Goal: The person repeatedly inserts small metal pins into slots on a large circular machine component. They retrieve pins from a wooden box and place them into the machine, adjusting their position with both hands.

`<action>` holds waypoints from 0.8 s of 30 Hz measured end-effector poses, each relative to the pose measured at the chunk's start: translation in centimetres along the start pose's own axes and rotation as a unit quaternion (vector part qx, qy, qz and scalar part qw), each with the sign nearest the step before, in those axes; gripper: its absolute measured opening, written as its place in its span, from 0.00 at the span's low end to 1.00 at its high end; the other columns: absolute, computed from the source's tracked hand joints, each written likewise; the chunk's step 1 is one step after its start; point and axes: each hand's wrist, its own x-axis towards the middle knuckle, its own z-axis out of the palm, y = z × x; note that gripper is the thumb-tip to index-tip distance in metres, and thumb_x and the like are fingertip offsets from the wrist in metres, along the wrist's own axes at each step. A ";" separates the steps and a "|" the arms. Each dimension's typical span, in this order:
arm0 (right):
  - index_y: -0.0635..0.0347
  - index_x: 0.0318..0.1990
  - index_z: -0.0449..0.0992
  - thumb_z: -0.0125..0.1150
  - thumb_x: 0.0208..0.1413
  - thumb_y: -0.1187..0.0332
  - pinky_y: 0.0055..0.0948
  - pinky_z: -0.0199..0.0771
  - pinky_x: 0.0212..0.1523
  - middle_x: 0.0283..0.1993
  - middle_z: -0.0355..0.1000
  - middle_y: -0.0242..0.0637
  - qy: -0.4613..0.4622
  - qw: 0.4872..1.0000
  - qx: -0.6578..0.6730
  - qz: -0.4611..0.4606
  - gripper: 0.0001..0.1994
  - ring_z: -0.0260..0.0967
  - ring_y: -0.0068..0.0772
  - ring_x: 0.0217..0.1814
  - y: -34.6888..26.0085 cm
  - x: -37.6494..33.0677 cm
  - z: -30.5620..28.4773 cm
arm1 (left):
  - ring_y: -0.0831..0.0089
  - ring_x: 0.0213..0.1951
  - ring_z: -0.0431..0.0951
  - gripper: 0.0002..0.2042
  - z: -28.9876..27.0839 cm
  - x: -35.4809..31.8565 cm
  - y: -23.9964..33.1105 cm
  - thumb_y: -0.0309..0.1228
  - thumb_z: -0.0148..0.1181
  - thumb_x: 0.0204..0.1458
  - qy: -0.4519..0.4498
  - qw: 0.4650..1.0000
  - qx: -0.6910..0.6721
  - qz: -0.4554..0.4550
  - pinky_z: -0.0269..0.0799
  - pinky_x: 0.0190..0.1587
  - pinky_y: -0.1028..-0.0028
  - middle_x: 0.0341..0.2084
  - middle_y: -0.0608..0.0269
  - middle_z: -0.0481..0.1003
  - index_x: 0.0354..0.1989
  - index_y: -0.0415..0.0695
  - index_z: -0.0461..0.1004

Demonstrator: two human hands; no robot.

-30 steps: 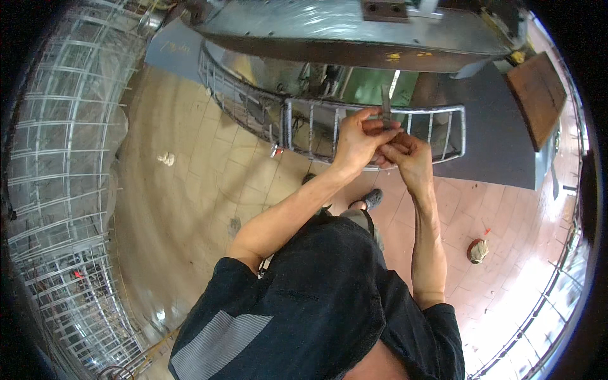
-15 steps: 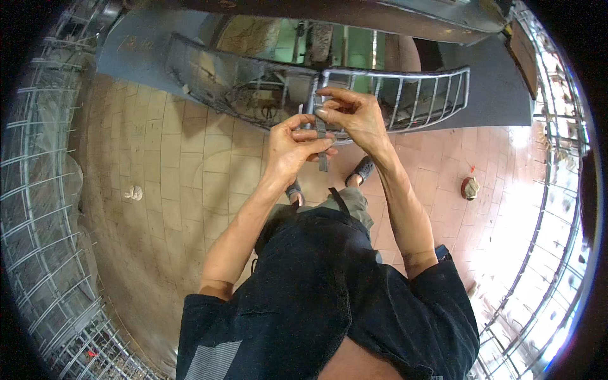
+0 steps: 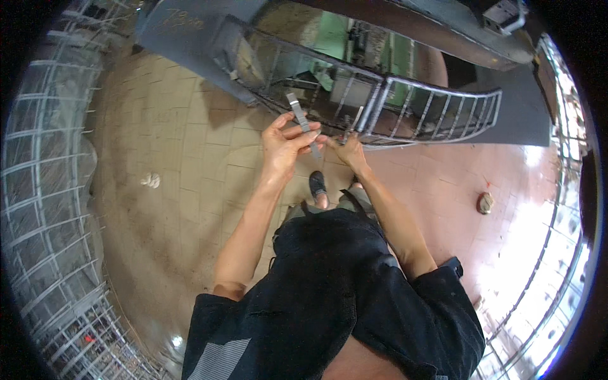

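Slanting from upper left to lower right near the picture's upper centre, the flat grey strip (image 3: 297, 107) sits pinched in the left hand (image 3: 281, 145), its lower end nearer the right hand (image 3: 349, 152), whose grip I cannot tell.

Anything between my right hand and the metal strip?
Partly the left hand: its fingers cross the middle of the metal strip, reaching toward the right hand. Nothing else visible stands between; whether the right hand touches the metal strip is unclear.
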 end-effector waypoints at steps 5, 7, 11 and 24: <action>0.68 0.45 0.66 0.57 0.61 0.58 0.58 0.77 0.38 0.33 0.77 0.62 0.129 0.991 -0.017 0.041 0.19 0.77 0.66 0.36 -0.3 1.0 3.8 | 0.57 0.36 0.86 0.24 -0.7 -0.5 1.2 0.13 0.62 0.53 0.021 0.999 0.005 0.046 0.85 0.36 0.67 0.42 0.41 0.80 0.58 0.34 0.62; 0.65 0.47 0.68 0.59 0.61 0.61 0.53 0.78 0.35 0.32 0.77 0.57 0.163 0.984 0.078 0.005 0.16 0.77 0.60 0.31 -0.7 -0.1 1.8 | 0.56 0.36 0.86 0.25 -1.5 -0.1 1.6 0.12 0.61 0.52 0.016 0.998 0.001 0.061 0.85 0.36 0.65 0.43 0.40 0.80 0.59 0.34 0.61; 0.61 0.55 0.68 0.63 0.60 0.74 0.30 0.75 0.30 0.36 0.75 0.38 0.237 0.877 0.409 -0.090 0.17 0.75 0.30 0.35 -4.3 -4.6 -5.2 | 0.55 0.37 0.86 0.30 -2.8 1.3 2.5 0.13 0.63 0.51 0.017 0.995 -0.022 0.091 0.85 0.35 0.64 0.45 0.41 0.80 0.62 0.34 0.58; 0.67 0.29 0.77 0.64 0.61 0.63 0.32 0.68 0.25 0.20 0.71 0.38 -0.111 0.960 0.171 -0.193 0.15 0.69 0.27 0.25 -14.3 -7.6 -14.3 | 0.57 0.36 0.85 0.29 -1.2 6.3 7.0 0.09 0.58 0.51 0.015 0.970 0.077 0.232 0.86 0.34 0.68 0.53 0.45 0.76 0.63 0.31 0.58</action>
